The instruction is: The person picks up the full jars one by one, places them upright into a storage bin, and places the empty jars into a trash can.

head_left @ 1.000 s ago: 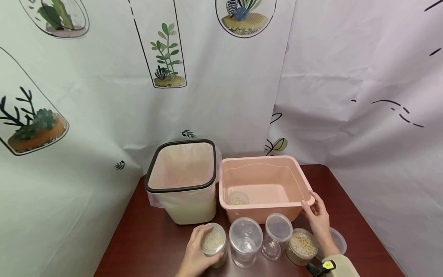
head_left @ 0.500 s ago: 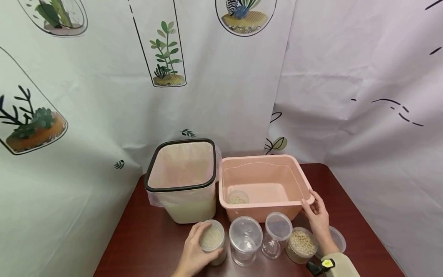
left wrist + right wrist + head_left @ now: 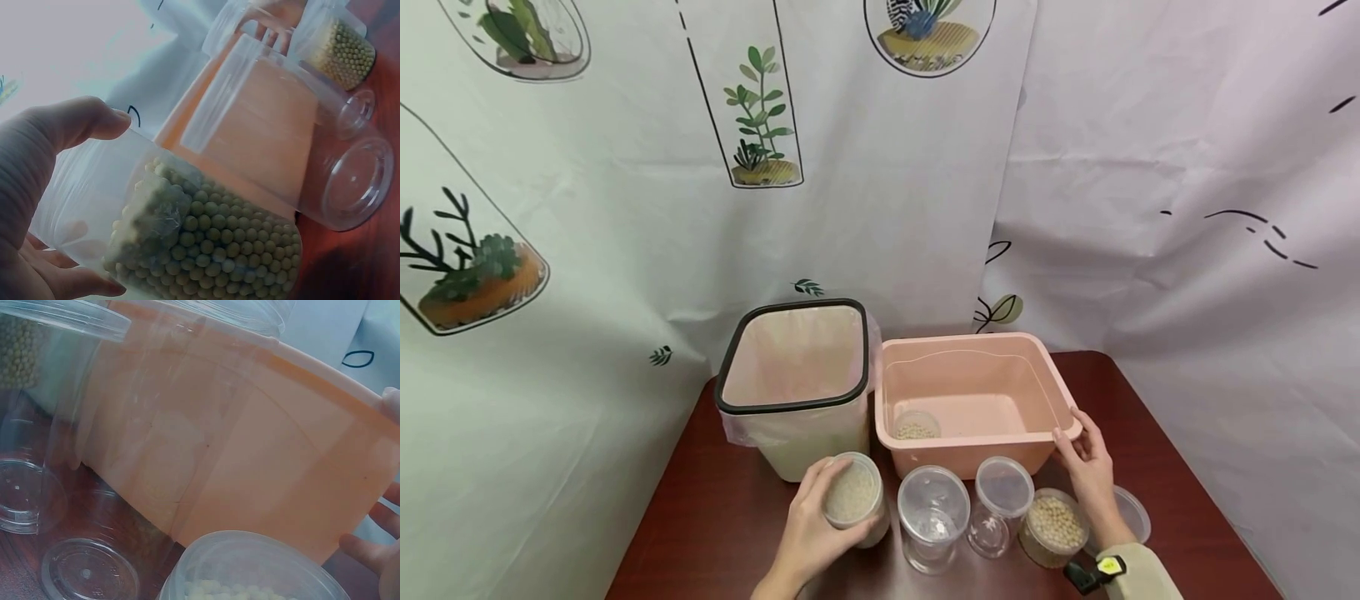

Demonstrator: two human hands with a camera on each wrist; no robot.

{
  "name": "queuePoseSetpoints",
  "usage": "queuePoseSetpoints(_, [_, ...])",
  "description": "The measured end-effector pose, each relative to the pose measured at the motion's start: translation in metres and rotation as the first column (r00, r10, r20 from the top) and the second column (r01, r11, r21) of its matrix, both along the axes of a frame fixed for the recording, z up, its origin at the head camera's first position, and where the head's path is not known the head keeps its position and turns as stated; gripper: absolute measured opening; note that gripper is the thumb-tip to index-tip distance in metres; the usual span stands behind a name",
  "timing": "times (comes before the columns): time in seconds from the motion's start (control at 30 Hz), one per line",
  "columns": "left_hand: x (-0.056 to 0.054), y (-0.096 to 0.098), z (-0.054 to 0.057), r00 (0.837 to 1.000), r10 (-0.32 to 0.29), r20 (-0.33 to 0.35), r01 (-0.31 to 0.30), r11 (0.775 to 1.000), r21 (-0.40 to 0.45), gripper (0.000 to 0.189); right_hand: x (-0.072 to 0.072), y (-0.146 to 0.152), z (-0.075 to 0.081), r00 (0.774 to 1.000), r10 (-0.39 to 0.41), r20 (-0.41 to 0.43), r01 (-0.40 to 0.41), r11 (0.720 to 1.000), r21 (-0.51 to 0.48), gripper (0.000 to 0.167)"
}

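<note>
At lower centre, the left hand [image 3: 812,529] is gripping one bean jar [image 3: 854,493], thumb and fingers curling around it. To its right, two clear jars [image 3: 933,517] and one second bean jar [image 3: 1054,527] are standing on one table [image 3: 700,508]. At lower right, the right hand [image 3: 1092,477] is bending its fingers round the corner of one pink basin [image 3: 970,457]; inside, one bean tub [image 3: 917,426] is sitting.

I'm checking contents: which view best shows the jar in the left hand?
The left wrist view: the jar is close there, with round beans plain through its clear side. The head view shows mainly its top, partly covered by the left hand; the right wrist view, only part at upper left.
</note>
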State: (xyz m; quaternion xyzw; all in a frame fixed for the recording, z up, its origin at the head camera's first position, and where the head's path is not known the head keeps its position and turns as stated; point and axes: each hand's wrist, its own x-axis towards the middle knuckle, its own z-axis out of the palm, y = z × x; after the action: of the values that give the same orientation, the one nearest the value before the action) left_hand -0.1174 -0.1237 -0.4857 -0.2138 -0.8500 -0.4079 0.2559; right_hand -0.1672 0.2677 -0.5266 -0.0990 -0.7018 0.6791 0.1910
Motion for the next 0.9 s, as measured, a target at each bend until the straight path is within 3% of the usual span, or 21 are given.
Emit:
queuePoseSetpoints(0.23, [-0.002,-0.001,0.015,0.999,-0.005,0.034,0.004,1.0,0.028,0.078,0.0,0.0,0.0,1.0,-0.005,0.008,0.005,1.0,-0.001,0.055])
queuePoseSetpoints(0.9, [-0.011,0.0,0.058,0.999,-0.027,-0.039,0.029,0.998,0.047,0.078,0.0,-0.001,0.0,1.0,-0.021,0.002,0.021,1.0,0.006,0.054])
